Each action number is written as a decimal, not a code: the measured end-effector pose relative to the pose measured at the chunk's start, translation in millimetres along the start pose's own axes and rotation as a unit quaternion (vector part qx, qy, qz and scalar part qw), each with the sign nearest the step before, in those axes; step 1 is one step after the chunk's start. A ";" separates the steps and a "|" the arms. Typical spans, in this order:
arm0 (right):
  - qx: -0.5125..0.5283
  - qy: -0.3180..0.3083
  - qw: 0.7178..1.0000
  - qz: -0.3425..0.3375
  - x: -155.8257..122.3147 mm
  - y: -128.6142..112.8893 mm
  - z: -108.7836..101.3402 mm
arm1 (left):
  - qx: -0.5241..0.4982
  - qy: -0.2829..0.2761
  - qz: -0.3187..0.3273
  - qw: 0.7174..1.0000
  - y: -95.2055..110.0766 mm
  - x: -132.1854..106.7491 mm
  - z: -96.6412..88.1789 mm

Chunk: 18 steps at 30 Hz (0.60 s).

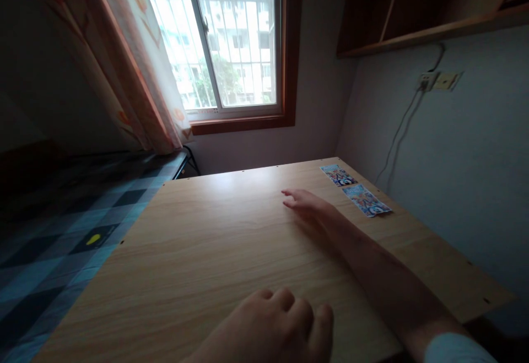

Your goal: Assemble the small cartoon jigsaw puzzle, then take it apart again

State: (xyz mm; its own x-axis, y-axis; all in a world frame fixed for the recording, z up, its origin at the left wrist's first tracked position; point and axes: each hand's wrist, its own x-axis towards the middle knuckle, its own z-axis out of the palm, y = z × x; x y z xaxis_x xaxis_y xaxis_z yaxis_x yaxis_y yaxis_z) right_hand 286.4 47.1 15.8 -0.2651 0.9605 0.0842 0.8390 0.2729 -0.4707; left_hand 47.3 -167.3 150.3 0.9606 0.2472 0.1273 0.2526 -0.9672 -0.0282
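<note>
My right hand (pixel 305 202) is stretched out over the middle of the wooden tabletop (pixel 198 242). Its fingers point left, with the thumb apart from them, and nothing shows between them. Close to the camera, at the bottom of the view, my left hand (pixel 273 324) has its fingers curled under. Its palm is turned away, so anything inside it is hidden. Two colourful printed cards lie flat along the table's right side: a farther card (pixel 338 175) and a nearer card (pixel 366 200). Both are beyond my right hand, and neither hand touches them.
A bed with a checked cover (pixel 53 231) stands along the table's left side. Behind are a barred window (pixel 239 49) and a patterned curtain (pixel 124 65). A cable hangs from a wall socket (pixel 427 81) at right, under a wooden shelf (pixel 413 38).
</note>
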 end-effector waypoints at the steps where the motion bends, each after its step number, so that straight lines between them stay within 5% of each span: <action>1: -0.043 0.040 0.997 0.042 0.5 9.7 -5.4 | 0.011 -0.013 -0.009 1.000 -1.1 1.5 4.4; 8: -0.181 0.187 0.921 0.289 -11.9 79.5 -20.1 | 0.021 -0.063 -0.034 0.997 -5.2 3.6 4.8; 18: -0.160 0.153 0.901 0.373 -14.1 105.2 -7.7 | 0.003 -0.079 -0.046 0.996 -5.6 6.7 3.5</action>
State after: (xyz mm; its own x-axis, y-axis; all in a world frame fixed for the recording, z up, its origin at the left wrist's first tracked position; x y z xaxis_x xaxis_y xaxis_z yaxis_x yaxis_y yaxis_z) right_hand 382.1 62.7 -28.1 0.5317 0.8396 0.1110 0.8365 -0.5002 -0.2236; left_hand 52.8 -160.0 147.9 0.9394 0.3417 -0.0273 0.3409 -0.9396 -0.0306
